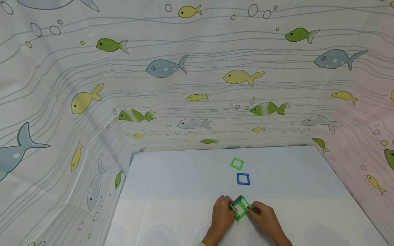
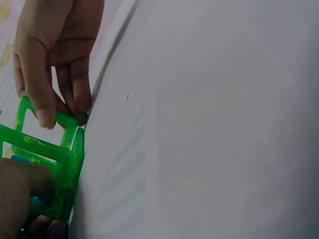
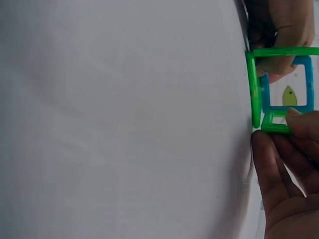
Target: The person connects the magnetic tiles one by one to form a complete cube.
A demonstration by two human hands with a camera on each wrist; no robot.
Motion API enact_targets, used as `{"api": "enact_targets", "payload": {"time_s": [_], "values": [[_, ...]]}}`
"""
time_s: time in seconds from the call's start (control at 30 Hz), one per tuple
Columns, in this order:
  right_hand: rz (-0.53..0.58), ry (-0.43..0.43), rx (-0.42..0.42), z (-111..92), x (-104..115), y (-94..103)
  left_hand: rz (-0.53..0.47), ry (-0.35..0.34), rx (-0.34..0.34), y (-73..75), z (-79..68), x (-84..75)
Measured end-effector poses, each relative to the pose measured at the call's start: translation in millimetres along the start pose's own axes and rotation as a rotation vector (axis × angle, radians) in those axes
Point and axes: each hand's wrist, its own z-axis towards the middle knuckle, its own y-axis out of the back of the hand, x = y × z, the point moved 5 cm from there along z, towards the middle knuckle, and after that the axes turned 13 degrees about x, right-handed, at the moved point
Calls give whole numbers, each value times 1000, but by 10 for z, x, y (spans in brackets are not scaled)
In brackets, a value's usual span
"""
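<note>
Magnetic-tile-like square frames are joined into a small open box on the table, with a green base tile (image 1: pixel 242 206) lying flat. A blue square tile (image 3: pixel 309 84) stands as its back wall. My left hand (image 1: pixel 223 212) grips the green tile (image 2: pixel 37 144) that stands as the left wall, its thumb reaching over into the box. With thumb and fingers, my right hand (image 1: pixel 265 216) pinches another green square tile (image 3: pixel 275 128) at the right side, upright against the base's edge.
Farther back on the white table (image 1: pixel 172 177) lie a loose blue square tile (image 1: pixel 238 179) and, behind it, a loose green square tile (image 1: pixel 232 161). A fish-patterned sheet (image 1: pixel 215 112) hangs round the table's back and sides.
</note>
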Motion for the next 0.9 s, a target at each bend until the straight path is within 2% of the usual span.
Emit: {"api": "enact_targets", "payload": {"time_s": [0.2, 0.37, 0.7, 0.9], "values": [[29, -13, 20, 8, -8, -13, -3, 4, 7, -12, -4, 6], [44, 14, 30, 12, 6, -9, 0, -6, 1, -25, -2, 19], [-54, 41, 67, 62, 98, -54, 9, -12, -15, -19, 1, 41], [-88, 19, 112, 99, 157, -87, -28, 18, 37, -33, 1, 50]]}}
